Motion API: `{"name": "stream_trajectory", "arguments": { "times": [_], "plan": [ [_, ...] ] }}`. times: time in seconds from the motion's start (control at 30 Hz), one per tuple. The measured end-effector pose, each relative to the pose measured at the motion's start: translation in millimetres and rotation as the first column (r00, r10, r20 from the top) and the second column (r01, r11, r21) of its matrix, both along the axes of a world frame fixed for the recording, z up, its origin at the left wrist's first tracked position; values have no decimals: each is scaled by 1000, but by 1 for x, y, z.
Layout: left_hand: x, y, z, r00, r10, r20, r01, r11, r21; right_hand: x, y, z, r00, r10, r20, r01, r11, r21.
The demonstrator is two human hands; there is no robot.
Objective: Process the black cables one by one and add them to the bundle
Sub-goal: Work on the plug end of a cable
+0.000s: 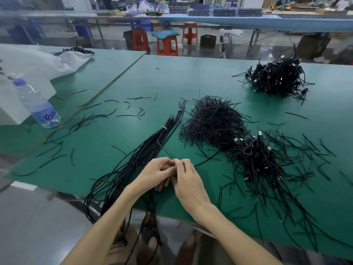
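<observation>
The person's left hand (155, 172) and right hand (189, 181) meet near the front edge of the green surface (191, 77), fingertips touching. Both grips are closed: the curled fingers and thumbs of the two hands pinch one thin black cable (165, 151) at the same spot. From there it rises up and to the left, toward the bundle (152, 142). How the fingers lie beneath the knuckles cannot be made out.

The bundle is a long sheaf of black cables lying aslant on the surface, just left of the hands. Its far end points away from the person and its near end droops over the front edge of the surface toward the lap. Two pale ties (163, 128) bind it along its far half.

Just right of the bundle sits a heap of short black strands (212, 121). Touching that heap on its near right side is a tangled pile of cables with plugs (254, 155), which spreads loose ends toward the person. A second tangled pile (277, 79) lies well apart, at the far right. Short black offcuts (124, 109) are scattered over the left part of the surface.

A water bottle (38, 104) stands at the left beside a white sheet (34, 62). Red stools (167, 45) stand on the floor beyond the surface.
</observation>
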State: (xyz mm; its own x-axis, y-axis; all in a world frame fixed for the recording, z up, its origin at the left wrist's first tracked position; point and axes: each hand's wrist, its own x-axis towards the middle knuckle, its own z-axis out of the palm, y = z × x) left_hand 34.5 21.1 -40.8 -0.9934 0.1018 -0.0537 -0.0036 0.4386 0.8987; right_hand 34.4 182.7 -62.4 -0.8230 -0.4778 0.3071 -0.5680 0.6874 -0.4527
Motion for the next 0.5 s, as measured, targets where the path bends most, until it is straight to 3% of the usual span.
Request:
{"name": "stream_trajectory", "arguments": {
  "times": [0.5],
  "plan": [
    [-3, -6, -1, 997, -54, 50, 53, 999, 10, 3, -2, 6, 997, -36, -67, 40, 998, 57]
  ]
}}
